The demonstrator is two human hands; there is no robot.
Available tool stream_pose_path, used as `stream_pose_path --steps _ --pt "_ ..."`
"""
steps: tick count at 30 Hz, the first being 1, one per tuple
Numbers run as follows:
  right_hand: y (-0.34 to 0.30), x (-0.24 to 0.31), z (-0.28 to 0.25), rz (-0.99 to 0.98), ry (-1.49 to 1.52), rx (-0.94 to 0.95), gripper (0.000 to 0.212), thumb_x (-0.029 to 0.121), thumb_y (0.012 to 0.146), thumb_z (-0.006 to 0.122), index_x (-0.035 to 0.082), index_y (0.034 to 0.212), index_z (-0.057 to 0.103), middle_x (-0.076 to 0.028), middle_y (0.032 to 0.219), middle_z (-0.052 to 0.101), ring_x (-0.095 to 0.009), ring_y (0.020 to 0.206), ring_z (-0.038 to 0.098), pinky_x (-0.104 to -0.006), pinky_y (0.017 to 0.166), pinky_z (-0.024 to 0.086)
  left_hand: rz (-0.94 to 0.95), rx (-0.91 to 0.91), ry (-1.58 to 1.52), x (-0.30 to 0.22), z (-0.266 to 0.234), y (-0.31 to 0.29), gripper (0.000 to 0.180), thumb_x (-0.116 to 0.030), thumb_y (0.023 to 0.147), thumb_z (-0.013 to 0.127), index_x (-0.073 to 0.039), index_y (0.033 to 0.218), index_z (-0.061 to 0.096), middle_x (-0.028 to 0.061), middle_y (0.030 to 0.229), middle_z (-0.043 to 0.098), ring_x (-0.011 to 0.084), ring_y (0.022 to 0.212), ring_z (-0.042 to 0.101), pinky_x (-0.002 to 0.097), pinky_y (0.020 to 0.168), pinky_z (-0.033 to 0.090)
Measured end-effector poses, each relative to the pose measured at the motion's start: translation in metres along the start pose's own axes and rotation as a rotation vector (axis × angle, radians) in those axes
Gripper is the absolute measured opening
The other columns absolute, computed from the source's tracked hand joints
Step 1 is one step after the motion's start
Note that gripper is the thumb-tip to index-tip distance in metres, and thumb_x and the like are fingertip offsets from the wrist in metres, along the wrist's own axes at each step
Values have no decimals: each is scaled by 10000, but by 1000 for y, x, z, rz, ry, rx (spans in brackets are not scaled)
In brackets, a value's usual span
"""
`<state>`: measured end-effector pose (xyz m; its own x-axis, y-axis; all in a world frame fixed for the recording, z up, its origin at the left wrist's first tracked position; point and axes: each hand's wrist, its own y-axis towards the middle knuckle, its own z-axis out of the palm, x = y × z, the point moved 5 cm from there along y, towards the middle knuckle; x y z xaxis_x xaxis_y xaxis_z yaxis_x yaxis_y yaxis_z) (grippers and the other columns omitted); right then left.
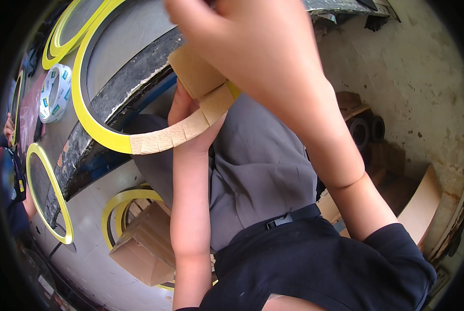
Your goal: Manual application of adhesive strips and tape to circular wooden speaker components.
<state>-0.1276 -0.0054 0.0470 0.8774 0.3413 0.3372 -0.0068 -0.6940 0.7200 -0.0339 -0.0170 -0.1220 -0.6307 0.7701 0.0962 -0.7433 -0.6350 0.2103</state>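
Note:
A large flat yellow ring (80, 93) spans the upper left, its near side over my lap. Overlapping pieces of brown paper tape (165, 139) wrap its lower arc. A wider brown flap (196, 72) rises from the wrapped part toward my right hand. My left hand (182, 103) is closed around the ring from behind and below, most of its fingers hidden by ring and flap. Above the flap, my right hand (216, 26) is curled and slightly blurred. Its fingertips are cut off by the upper edge, so what it pinches is hidden.
A worn black-edged table (133, 72) bears more yellow rings (53, 52) and a white tape roll (55, 93). Another ring (50, 194) leans at its left end. An open cardboard box (146, 243) sits among rings below. Another person's hand (9, 127) shows far left; a wall (408, 78) stands right.

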Motion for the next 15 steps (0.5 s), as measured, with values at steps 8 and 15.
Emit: stream_pose_path --steps 8,15 --pt "-102 -11 -28 279 270 25 153 68 815 742 52 895 613 -48 786 597 -185 613 565 -299 552 467 112 -10 122 18 -8 -6 735 -316 983 688 -45 1558 319 149 1315 576 248 1246 585 390 1075 495" --pt "-129 2 1 233 252 46 519 242 693 887 64 1061 566 -144 1136 581 -347 1017 584 -431 807 529 245 -235 563 25 -20 -41 771 -269 870 739 -131 1519 346 96 1357 570 267 1260 579 440 1096 467"
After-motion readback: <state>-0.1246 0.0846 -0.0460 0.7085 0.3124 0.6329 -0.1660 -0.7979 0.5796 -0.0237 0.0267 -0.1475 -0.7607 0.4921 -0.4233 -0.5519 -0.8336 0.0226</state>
